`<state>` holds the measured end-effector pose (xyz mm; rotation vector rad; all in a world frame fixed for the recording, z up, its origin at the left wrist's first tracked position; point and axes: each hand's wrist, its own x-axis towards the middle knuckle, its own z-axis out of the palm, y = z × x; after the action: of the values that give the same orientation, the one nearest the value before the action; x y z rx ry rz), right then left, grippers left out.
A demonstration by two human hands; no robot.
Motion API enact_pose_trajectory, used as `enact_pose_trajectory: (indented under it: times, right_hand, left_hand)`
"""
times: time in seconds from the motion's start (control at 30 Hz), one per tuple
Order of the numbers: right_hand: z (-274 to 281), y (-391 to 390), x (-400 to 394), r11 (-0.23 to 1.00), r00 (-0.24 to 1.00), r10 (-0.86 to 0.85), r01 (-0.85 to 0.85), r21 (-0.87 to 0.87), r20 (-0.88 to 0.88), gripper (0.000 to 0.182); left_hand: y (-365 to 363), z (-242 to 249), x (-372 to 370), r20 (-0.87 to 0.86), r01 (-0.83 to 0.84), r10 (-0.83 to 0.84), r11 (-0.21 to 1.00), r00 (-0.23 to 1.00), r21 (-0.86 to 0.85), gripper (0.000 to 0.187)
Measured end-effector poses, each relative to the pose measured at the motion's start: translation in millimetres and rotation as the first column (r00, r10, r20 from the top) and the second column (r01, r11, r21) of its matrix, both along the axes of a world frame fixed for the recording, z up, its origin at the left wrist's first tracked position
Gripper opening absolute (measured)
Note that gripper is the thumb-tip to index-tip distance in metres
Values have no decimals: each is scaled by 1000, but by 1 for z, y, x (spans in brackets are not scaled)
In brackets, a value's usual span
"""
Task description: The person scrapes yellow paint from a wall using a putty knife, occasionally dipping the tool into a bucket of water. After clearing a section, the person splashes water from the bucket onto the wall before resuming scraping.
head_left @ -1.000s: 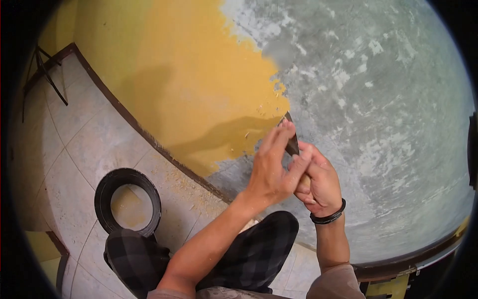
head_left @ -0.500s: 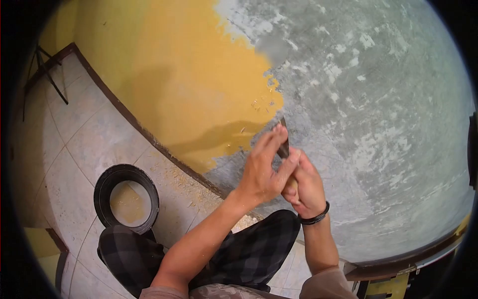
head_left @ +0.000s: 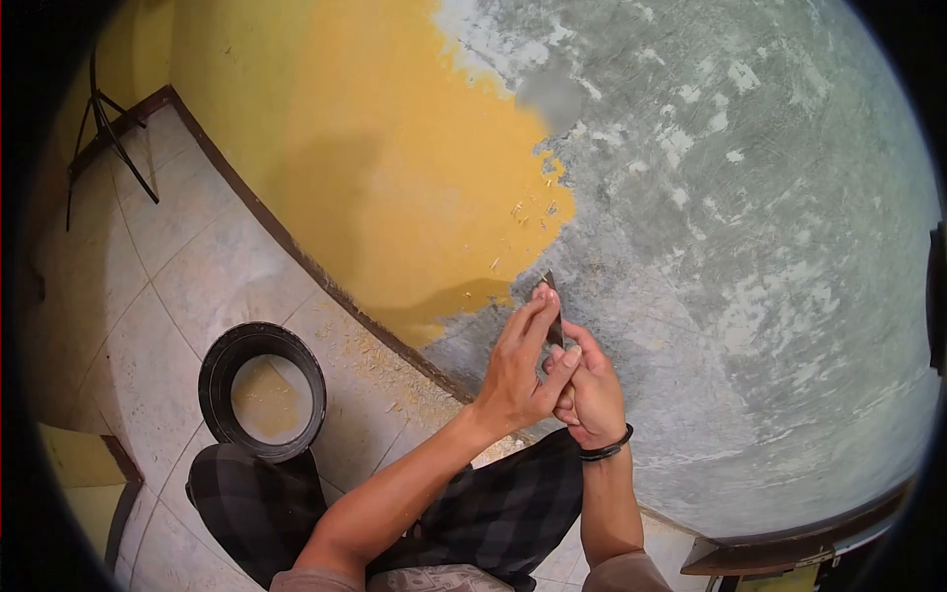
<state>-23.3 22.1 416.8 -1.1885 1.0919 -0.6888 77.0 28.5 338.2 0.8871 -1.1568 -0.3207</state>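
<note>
My right hand (head_left: 595, 395), a dark bracelet at its wrist, is wrapped round the handle of a scraper (head_left: 555, 333); the handle is mostly hidden. The scraper's dark, narrow blade points up and to the left, its tip close to the wall. Against the blade's far end press the fingertips of my left hand (head_left: 518, 367), and its thumb reaches over to the right hand. Just beyond the tip, yellow paint (head_left: 414, 197) with a ragged edge meets bare grey wall (head_left: 710, 296). Loose paint flakes cling near that edge.
A black bucket (head_left: 210, 395) with pale, murky liquid stands on the tiled floor (head_left: 168, 326) to the left. Scrapings (head_left: 395, 380) lie along the brown skirting (head_left: 286, 237). Thin black legs of a stand (head_left: 123, 148) are at the far left. My bent knees are below my hands.
Both hands and the scraper have drawn down along the wall, away from the yellow edge. The view has shifted slightly, and the bucket appears a little farther right.
</note>
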Motion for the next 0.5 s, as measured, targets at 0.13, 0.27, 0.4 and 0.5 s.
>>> enact_pose_trajectory:
  times: [0.13,0.27,0.4,0.5]
  right_hand:
    - [1,-1,12,999,998,-49,50,14,-34,36]
    - [0,3,26,991,991,-131,131,5,-6,34]
    - [-4,7,22,988,987,-151,152,-12,51,34]
    - [-16,-6,24,974,979,-185,194,-116,88,36]
  left_hand:
    - [-3,2,9,-53,-19,18,1000,998,-14,55]
    - [-6,6,12,-42,-100,98,994,994,-44,53]
    - [0,7,13,-69,-8,11,999,998,38,54]
    - [-4,14,10,-31,-99,98,995,995,-10,53]
